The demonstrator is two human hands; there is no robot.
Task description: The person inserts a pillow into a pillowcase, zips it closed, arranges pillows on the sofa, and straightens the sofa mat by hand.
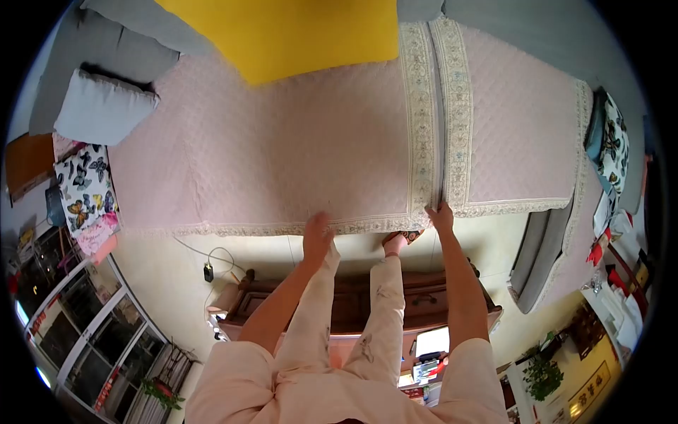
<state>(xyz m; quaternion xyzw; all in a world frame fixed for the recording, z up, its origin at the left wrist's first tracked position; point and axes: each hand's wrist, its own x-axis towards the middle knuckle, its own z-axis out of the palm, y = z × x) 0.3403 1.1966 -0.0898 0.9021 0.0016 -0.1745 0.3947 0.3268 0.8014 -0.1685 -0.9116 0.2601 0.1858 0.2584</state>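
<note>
A pale pink quilted sofa cover (339,148) with a patterned cream border lies over the grey sofa in front of me. A second, matching cover piece (522,127) lies to its right, with a narrow grey gap between their borders. My right hand (441,217) is at the front end of that gap, thumb and fingers closed on the border corner of the larger cover. My left hand (318,239) is at the cover's front edge, further left. Its fingers are blurred and partly hidden, so its grip is unclear.
A yellow cloth (311,35) lies across the back. Grey cushion (106,106) and butterfly-print pillow (86,185) sit at left; another butterfly pillow (614,145) is at right. Behind me stands a wooden table (346,300). A cable with a black adapter (208,272) lies on the floor.
</note>
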